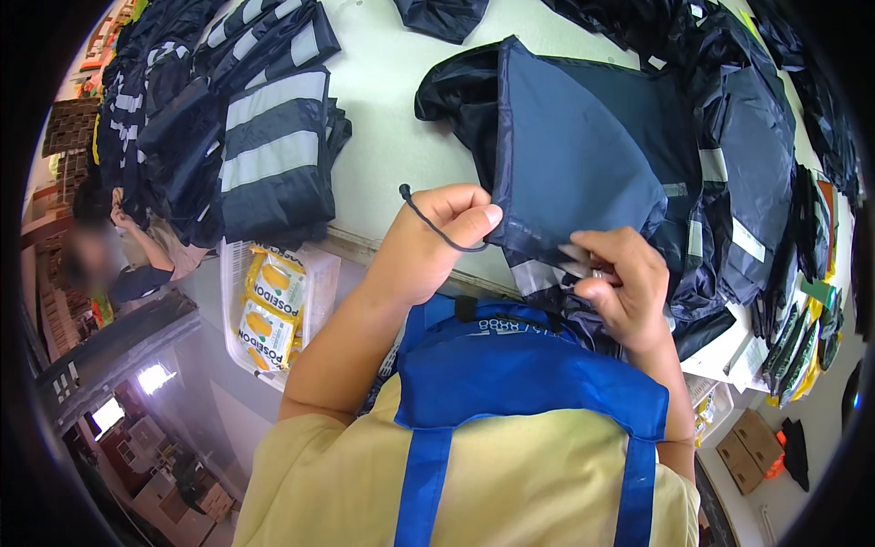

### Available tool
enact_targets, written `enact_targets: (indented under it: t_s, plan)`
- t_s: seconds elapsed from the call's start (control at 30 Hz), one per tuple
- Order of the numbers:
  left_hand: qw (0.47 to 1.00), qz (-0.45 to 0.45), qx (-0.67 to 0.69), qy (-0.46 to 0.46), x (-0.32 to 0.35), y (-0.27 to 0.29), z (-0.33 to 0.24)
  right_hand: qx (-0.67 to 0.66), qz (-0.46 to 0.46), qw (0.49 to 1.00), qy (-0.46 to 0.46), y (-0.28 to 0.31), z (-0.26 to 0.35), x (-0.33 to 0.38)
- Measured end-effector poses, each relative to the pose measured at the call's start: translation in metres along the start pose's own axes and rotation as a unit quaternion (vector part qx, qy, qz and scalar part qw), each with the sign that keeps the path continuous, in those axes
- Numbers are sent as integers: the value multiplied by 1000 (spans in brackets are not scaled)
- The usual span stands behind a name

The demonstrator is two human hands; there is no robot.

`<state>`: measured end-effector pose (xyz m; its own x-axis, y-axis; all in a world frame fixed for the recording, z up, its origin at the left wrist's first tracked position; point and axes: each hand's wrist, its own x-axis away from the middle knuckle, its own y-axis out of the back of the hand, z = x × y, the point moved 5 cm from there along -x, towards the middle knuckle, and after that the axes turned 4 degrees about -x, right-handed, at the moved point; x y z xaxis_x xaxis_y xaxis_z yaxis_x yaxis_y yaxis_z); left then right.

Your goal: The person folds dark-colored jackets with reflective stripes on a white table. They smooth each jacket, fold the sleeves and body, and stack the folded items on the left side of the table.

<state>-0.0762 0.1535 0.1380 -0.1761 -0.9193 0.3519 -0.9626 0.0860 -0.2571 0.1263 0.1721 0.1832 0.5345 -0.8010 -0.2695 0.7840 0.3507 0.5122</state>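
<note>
Fingers (478, 217) of the left hand (428, 242) are pinched on a black cord (428, 221) at the hem of the navy bag (574, 164); threading seems underway. Beside it, the right hand (620, 283) is closed on a small tool (583, 264).

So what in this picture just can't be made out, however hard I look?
- Head view: the small shiny thing in the right hand is mostly covered by its fingers, too small to identify.
- The far end of the black cord, pinched by the left hand, runs into the dark blue garment.
- The person at the left rim is blurred.
- The folded striped garments run on towards the dark top rim.
</note>
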Motion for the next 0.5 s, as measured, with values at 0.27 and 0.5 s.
enact_targets:
  t_s: [0.27, 0.5]
  plan:
    - [998, 26, -53, -30, 6, -21, -17, -46, -7, 998, -51, -2, 19, -12]
    - [996, 40, -57, -50, 6, -22, -14, -86, -9, 995, -55, -3, 10, -6]
